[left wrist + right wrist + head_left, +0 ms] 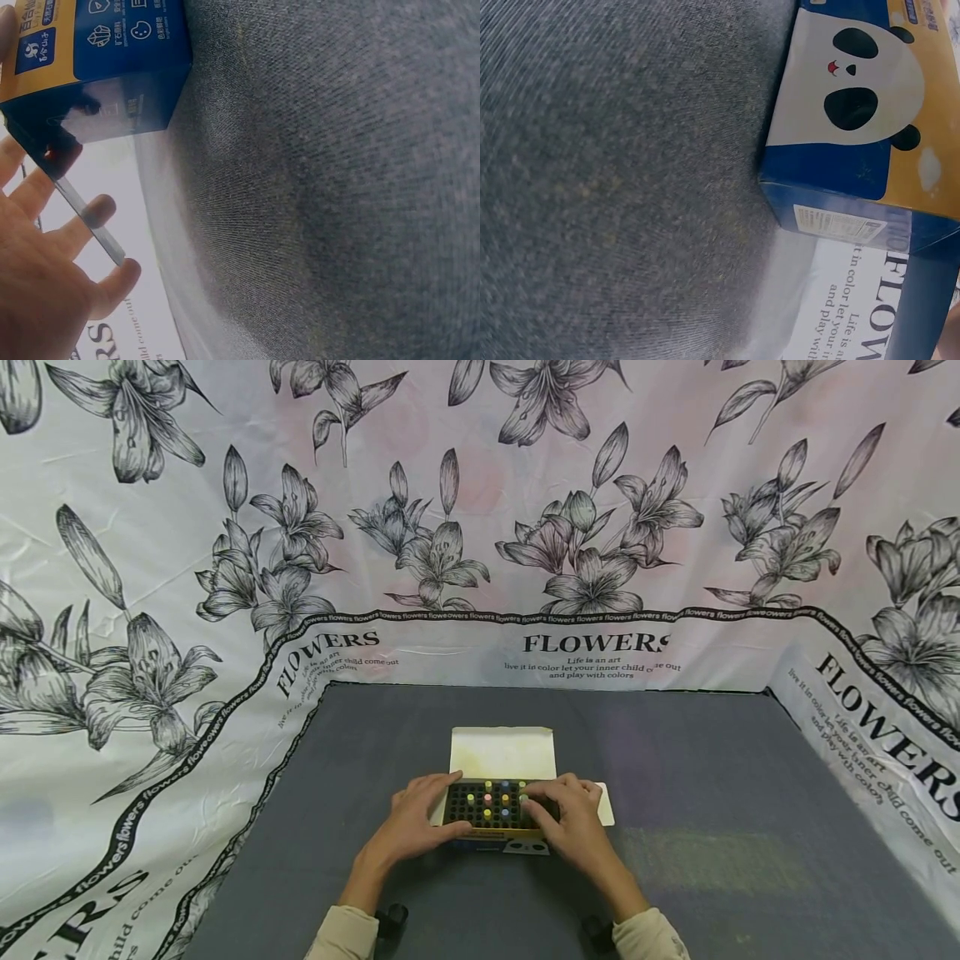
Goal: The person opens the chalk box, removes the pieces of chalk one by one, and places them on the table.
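Observation:
An open cardboard box [487,834] stands on the grey cloth. Inside it a black holder [457,815] with rows of round holes carries several coloured chalk sticks, among them a pink chalk stick [488,798]. My left hand [411,818] grips the box's left end, thumb along the front edge and index finger at the back corner. In the left wrist view, its other fingers spread behind the side flap [94,221]. My right hand [576,818] is over the holder's right part, thumb and index finger pinching a green chalk stick [524,798]. The hand partly hides the right-hand holes.
The box's white lid [502,752] stands raised at the back, and a white side flap [606,806] sticks out right. A panda is printed on the front [855,82]. A pale yellowish smear [712,860] marks the cloth to the right. Flower-printed sheeting [450,652] borders the table.

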A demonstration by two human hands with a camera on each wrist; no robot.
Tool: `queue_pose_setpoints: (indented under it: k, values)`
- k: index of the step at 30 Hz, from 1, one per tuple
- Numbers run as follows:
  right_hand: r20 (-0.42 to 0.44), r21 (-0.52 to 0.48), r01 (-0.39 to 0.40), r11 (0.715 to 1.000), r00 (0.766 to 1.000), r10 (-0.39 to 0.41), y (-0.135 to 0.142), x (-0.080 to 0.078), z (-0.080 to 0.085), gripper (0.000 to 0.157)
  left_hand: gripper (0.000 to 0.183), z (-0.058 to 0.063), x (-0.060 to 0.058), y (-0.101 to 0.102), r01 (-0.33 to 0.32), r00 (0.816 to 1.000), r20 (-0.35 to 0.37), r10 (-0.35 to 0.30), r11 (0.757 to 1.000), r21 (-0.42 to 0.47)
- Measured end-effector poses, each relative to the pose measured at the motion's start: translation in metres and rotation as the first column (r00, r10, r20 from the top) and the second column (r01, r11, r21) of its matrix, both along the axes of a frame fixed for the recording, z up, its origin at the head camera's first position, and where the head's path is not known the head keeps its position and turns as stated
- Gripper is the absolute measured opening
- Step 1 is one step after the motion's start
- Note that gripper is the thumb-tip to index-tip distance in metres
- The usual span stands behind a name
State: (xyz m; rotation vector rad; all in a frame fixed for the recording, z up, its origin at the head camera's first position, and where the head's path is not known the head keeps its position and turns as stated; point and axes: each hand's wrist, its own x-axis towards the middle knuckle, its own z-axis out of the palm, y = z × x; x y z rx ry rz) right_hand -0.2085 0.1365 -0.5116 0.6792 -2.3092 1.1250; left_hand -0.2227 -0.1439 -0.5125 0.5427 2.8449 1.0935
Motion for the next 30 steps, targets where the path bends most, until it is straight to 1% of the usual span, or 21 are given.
queue_pose_setpoints:
  k: [4,8,10,13,18,20,24,30]
  values:
    - [-0.038,-0.069,0.0,0.998,0.999,-0.003,-0.001,-0.002,0.001,0.021,0.078,0.0,0.001,-0.001,0.007,1.0,0.01,-0.007,1.0,0.01]
    - [-0.065,-0.154,0.005,0.988,0.998,-0.015,-0.001,-0.003,0.003,0.024,0.079,0.001,0.001,-0.001,0.01,1.0,0.015,-0.01,1.0,0.014]
    - [-0.074,-0.202,0.01,0.979,0.997,-0.025,-0.001,-0.003,0.006,0.025,0.08,0.001,0.0,-0.001,0.008,1.0,0.016,-0.008,1.0,0.012]
    - [-0.089,-0.255,0.036,0.966,0.994,-0.06,0.001,-0.003,0.012,0.026,0.079,0.002,0.001,-0.001,0.007,1.0,0.016,-0.008,1.0,0.016]
    - [-0.087,-0.334,0.083,0.939,0.989,-0.119,0.013,-0.002,0.024,0.023,0.079,0.001,0.001,0.0,0.005,1.0,0.02,-0.006,1.0,0.019]
    - [-0.078,-0.356,0.106,0.928,0.987,-0.142,0.02,-0.002,0.028,0.02,0.079,0.001,0.001,0.0,0.003,1.0,0.019,-0.003,1.0,0.014]
    - [-0.066,-0.362,0.17,0.917,0.976,-0.207,0.037,0.0,0.032,0.017,0.079,0.001,0.0,0.0,-0.002,1.0,0.017,0.002,1.0,0.01]
    - [-0.046,-0.395,0.232,0.889,0.961,-0.272,0.061,0.003,0.03,0.017,0.079,0.0,0.0,-0.001,-0.004,1.0,0.014,0.004,1.0,0.019]
